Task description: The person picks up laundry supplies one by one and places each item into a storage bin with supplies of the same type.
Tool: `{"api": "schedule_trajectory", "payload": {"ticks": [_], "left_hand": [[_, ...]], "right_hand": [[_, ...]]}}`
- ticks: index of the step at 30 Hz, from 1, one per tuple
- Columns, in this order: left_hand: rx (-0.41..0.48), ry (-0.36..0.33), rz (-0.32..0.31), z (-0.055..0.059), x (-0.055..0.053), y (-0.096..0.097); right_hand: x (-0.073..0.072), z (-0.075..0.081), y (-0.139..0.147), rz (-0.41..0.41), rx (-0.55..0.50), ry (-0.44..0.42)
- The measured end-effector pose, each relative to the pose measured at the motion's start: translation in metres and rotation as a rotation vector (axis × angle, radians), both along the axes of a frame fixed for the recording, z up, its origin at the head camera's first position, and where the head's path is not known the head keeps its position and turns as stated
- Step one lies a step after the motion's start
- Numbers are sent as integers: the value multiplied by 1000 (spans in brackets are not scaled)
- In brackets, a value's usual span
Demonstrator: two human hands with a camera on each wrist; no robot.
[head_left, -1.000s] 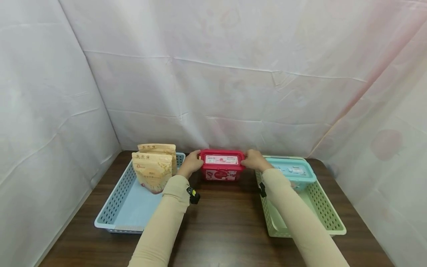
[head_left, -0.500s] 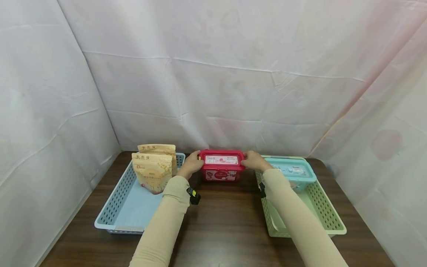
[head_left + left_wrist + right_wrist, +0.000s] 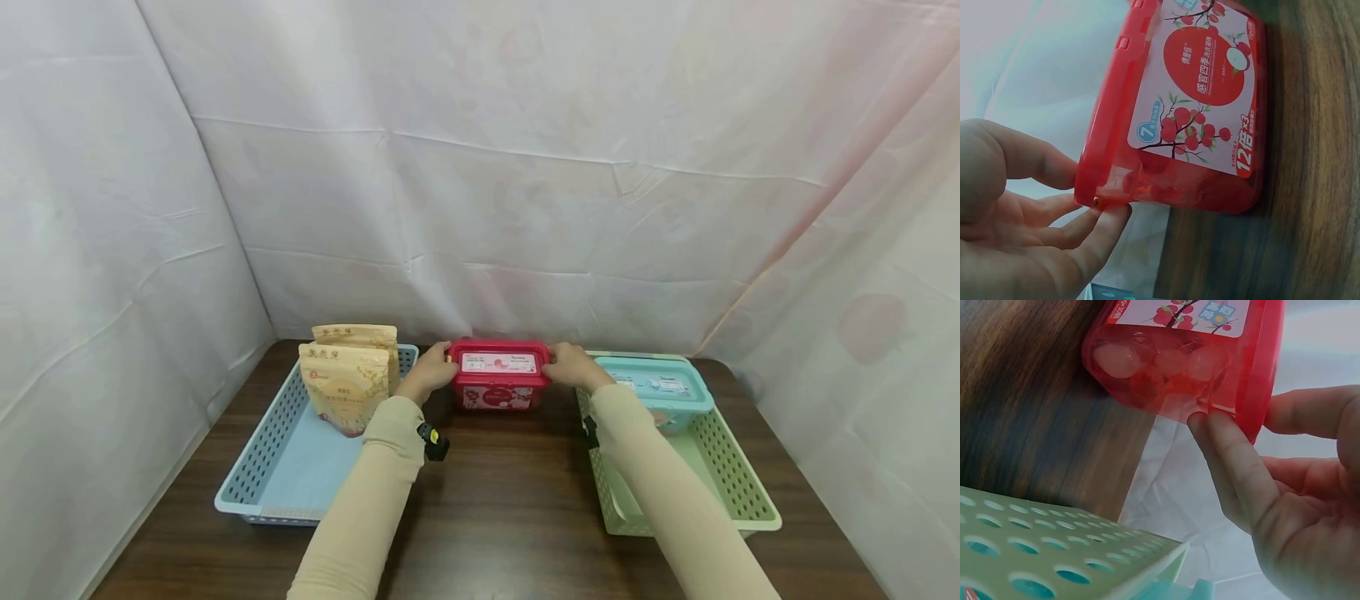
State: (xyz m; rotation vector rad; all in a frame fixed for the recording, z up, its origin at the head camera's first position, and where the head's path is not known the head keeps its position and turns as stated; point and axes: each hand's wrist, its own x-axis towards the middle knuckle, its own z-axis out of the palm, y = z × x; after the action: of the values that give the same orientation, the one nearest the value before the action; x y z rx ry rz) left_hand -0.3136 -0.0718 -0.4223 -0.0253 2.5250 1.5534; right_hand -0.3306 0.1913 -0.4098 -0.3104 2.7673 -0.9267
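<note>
A red lidded laundry pod box (image 3: pixel 497 397) stands at the back middle of the table, its printed label facing me. Rounded pods show through its clear red wall in the right wrist view. My left hand (image 3: pixel 430 372) pinches the lid's rim at the box's left end; in the left wrist view its thumb (image 3: pixel 1047 164) is on the lid's edge and other fingers are under it. At the opposite end my right hand (image 3: pixel 572 367) grips the rim likewise, with two fingertips (image 3: pixel 1225 434) against the wall below the lid.
To the left, a light blue basket (image 3: pixel 255 475) holds two upright yellow pouches (image 3: pixel 347 387). A green basket (image 3: pixel 738 479) on the right has a turquoise lidded box (image 3: pixel 667 385) in its far part. White curtain (image 3: pixel 480 208) hangs close behind the red box.
</note>
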Motion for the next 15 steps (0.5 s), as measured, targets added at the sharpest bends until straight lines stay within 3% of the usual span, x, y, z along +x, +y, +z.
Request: {"api": "schedule_trajectory", "payload": {"ticks": [9, 15], "left_hand": [[-45, -15, -8, 1, 11, -2], [-105, 21, -51, 4, 29, -4]], "right_hand": [[12, 1, -1, 59, 117, 72], [26, 7, -4, 109, 221, 107]]}}
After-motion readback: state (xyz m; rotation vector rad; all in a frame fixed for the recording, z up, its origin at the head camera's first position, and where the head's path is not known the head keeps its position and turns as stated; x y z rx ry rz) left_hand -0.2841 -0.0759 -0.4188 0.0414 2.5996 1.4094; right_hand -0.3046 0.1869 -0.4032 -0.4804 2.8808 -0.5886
